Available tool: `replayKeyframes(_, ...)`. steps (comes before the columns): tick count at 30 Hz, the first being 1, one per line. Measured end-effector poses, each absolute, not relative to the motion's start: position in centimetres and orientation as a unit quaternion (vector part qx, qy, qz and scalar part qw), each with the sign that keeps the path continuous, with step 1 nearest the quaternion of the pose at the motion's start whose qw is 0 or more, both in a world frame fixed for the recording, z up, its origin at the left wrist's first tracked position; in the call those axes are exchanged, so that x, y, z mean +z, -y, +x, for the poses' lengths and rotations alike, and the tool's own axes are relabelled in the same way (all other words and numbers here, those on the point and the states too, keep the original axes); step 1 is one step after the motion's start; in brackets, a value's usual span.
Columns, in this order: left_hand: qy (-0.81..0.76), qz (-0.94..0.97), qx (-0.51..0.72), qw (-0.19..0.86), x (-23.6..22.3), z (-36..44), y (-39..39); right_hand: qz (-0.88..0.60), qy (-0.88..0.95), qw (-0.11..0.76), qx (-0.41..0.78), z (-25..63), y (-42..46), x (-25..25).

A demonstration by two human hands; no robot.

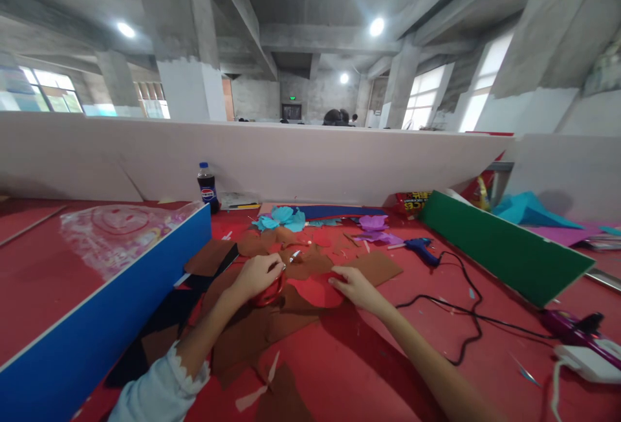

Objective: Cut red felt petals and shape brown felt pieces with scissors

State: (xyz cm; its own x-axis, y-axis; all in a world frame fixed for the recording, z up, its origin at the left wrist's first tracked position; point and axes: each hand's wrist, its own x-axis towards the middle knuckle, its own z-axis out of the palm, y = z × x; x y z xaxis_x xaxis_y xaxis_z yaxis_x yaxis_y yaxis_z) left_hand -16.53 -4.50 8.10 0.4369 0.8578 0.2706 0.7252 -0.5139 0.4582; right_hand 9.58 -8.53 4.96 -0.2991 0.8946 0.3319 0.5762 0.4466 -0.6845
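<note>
My left hand (257,276) is closed round the red handles of a pair of scissors (272,286), whose blades point up and right over brown felt pieces (310,265). My right hand (353,285) rests with fingers curled on the edge of a red felt piece (314,291) lying on the red table (369,364). The two hands are about a hand's width apart, with the red piece between them.
A blue glue gun (421,248) with a black cord (466,309) lies to the right. A green board (499,247) and a blue-edged divider (111,299) flank the work area. Teal (284,218) and purple (372,222) felt flowers, a cola bottle (207,188) and a white partition (291,156) stand behind.
</note>
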Motion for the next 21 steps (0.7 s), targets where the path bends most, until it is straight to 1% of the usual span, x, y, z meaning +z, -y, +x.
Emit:
replayKeyframes(2, -0.495, 0.835, 0.216, 0.101, 7.9, -17.0, 4.2, -0.501, 0.757, 0.369, 0.197, 9.8, 8.4, 4.8)
replayKeyframes(4, -0.492, 0.831, 0.223, 0.131, 7.6, -16.9, 4.1, -0.517, 0.742, 0.387, 0.181, 9.8, 8.3, 4.8)
replayKeyframes(6, -0.469, 0.803, 0.275, 0.244, 7.2, -16.2, 4.2, -0.521, 0.724, 0.413, 0.181, 9.6, 8.3, 4.9)
replayKeyframes(9, -0.411, 0.667, 0.379, 0.493, 6.5, -14.6, 4.7, -0.514, 0.681, 0.474, 0.218, 9.0, 8.4, 5.2)
replayKeyframes(10, -0.383, 0.618, 0.401, 0.557, 6.3, -14.1, 4.9, -0.508, 0.665, 0.493, 0.239, 8.8, 8.5, 5.2)
replayKeyframes(12, -0.329, 0.546, 0.435, 0.636, 6.0, -13.3, 5.3, -0.49, 0.638, 0.52, 0.288, 8.3, 8.6, 5.3)
replayKeyframes(16, -0.288, 0.457, 0.429, 0.724, 5.5, -12.6, 5.9, -0.467, 0.581, 0.564, 0.355, 7.2, 8.9, 5.0)
replayKeyframes(19, -0.287, 0.431, 0.416, 0.748, 5.1, -12.1, 6.6, -0.449, 0.549, 0.583, 0.396, 6.5, 9.3, 4.6)
replayKeyframes(21, -0.275, 0.439, 0.411, 0.75, 5.0, -11.6, 7.2, -0.444, 0.537, 0.594, 0.402, 6.1, 9.5, 4.3)
